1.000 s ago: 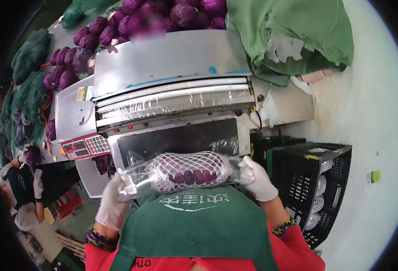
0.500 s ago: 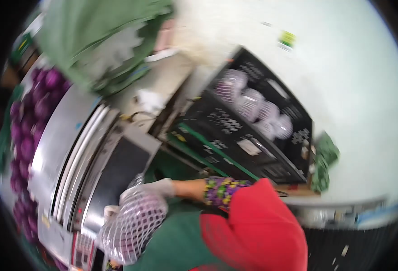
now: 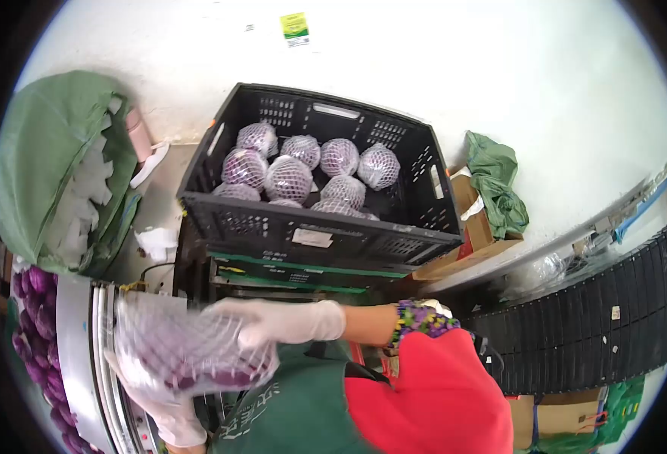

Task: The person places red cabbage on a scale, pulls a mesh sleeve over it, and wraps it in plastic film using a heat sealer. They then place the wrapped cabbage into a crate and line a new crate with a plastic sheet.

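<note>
Between my gloved hands is a bundle of purple cabbages (image 3: 197,352) in white netting and clear film, partly blurred. My right hand (image 3: 280,321) grips its upper right side, thumb bent over the front. Under its lower left side, my left hand (image 3: 163,412) supports it, some fingers hidden behind the bundle. A black plastic crate (image 3: 333,227) stands beyond my hands, with several net-wrapped purple cabbages (image 3: 288,179) lying inside it.
A metal machine (image 3: 80,348) with rollers is at the left, beside a pile of unwrapped purple cabbages (image 3: 42,325). A green sack (image 3: 54,151) of white netting stands behind. At the right are a cardboard box (image 3: 466,253) and a black slatted conveyor (image 3: 575,303).
The view has turned right, bringing the crate upright and to the middle. The bundle has come off the machine's front and is held higher, with my left hand now visible.
</note>
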A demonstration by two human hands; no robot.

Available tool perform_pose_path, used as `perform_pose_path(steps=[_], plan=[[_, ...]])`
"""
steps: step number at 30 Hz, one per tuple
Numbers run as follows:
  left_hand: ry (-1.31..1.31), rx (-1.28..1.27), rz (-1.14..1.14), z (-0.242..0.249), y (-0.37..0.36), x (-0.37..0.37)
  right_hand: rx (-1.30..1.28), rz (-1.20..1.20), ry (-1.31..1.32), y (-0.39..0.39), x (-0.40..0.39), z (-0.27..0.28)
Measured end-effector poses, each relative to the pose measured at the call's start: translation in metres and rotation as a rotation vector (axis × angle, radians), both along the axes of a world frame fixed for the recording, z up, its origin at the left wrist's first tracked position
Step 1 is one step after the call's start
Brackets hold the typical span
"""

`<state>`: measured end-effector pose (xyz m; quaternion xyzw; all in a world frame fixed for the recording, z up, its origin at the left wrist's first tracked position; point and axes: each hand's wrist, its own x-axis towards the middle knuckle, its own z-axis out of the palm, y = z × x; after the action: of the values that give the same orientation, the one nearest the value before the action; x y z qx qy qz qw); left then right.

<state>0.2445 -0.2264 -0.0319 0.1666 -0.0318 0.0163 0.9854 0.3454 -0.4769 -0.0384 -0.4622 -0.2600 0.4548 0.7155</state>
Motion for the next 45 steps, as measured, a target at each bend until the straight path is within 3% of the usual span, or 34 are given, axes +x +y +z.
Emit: perform_pose_path(steps=[1,2,3,4,5,7,10,12,17,19,20,21,23,25,26,29,30,31,33,34,35,37,38,39,41,45], plan=[[-0.178,0.245,-0.149,0.014,-0.025,0.025,0.126,-0.086,0.117,-0.027,0.012,0.015],[-0.024,0.149,-0.067,0.032,-0.062,0.045,0.132,-0.186,0.019,-0.061,0.027,0.035],[0.096,0.413,0.056,0.026,-0.081,0.064,0.098,-0.271,-0.046,-0.096,0.039,0.07],[0.04,0.611,0.015,0.04,-0.099,0.078,-0.051,-0.44,-0.239,-0.136,0.051,0.077],[-0.016,0.809,-0.026,0.052,-0.113,0.09,-0.121,-0.565,-0.206,-0.172,0.055,0.091],[0.063,0.751,-0.114,0.046,-0.117,0.112,-0.416,-0.775,-0.294,-0.246,0.064,0.096],[0.155,0.806,-0.061,0.027,-0.12,0.133,-0.591,-0.945,-0.123,-0.304,0.068,0.102],[0.162,0.81,-0.044,0.019,-0.119,0.141,-0.828,-1.052,0.235,-0.329,0.076,0.094],[0.211,0.814,-0.008,0.008,-0.125,0.153,-1.161,-1.005,0.158,-0.348,0.093,0.045],[0.233,0.817,-0.021,0.004,-0.127,0.152,-1.673,-0.424,-0.635,-0.346,0.094,0.039],[0.273,0.812,-0.013,0.002,-0.128,0.152,-1.713,-0.19,-0.696,-0.345,0.105,0.038],[0.312,0.805,-0.002,0.0,-0.128,0.151,-1.716,-0.189,-0.692,-0.343,0.12,0.039],[0.353,0.787,0.016,-0.005,-0.128,0.147,-1.529,-0.522,-0.8,-0.333,0.147,0.036],[0.418,0.805,0.041,-0.008,-0.124,0.142,-1.391,-0.66,-0.808,-0.314,0.16,0.029],[0.422,0.834,0.057,-0.01,-0.12,0.139,-1.261,-0.526,-0.807,-0.312,0.167,0.013],[0.458,0.833,0.072,-0.011,-0.114,0.133,-1.616,-0.071,-1.053,-0.296,0.137,0.003],[0.461,0.835,0.076,-0.015,-0.111,0.13,-1.661,0.008,-0.884,-0.31,0.131,-0.011],[0.471,0.817,0.092,-0.019,-0.107,0.127,-1.746,0.268,-1.247,-0.311,0.123,-0.02],[0.483,0.789,0.122,-0.023,-0.106,0.122,-1.743,0.366,-1.003,-0.302,0.111,-0.007],[0.501,0.789,0.105,-0.022,-0.106,0.119,-1.59,0.287,-1.042,-0.303,0.116,-0.007],[0.514,0.787,0.089,-0.022,-0.106,0.118,-1.579,0.304,-0.856,-0.307,0.129,0.003],[0.52,0.767,0.103,-0.028,-0.104,0.114,-1.53,-0.043,-0.695,-0.297,0.157,0.015],[0.528,0.759,0.107,-0.031,-0.103,0.112,-1.493,-0.263,-0.732,-0.304,0.169,-0.004],[0.525,0.762,0.119,-0.033,-0.102,0.11,-1.466,-0.432,-0.601,-0.309,0.183,-0.019],[0.545,0.734,0.124,-0.037,-0.101,0.106,-1.567,-0.297,-0.694,-0.297,0.2,-0.022],[0.593,0.743,0.147,-0.033,-0.099,0.094,-1.568,-0.355,-0.427,-0.257,0.209,-0.05]])
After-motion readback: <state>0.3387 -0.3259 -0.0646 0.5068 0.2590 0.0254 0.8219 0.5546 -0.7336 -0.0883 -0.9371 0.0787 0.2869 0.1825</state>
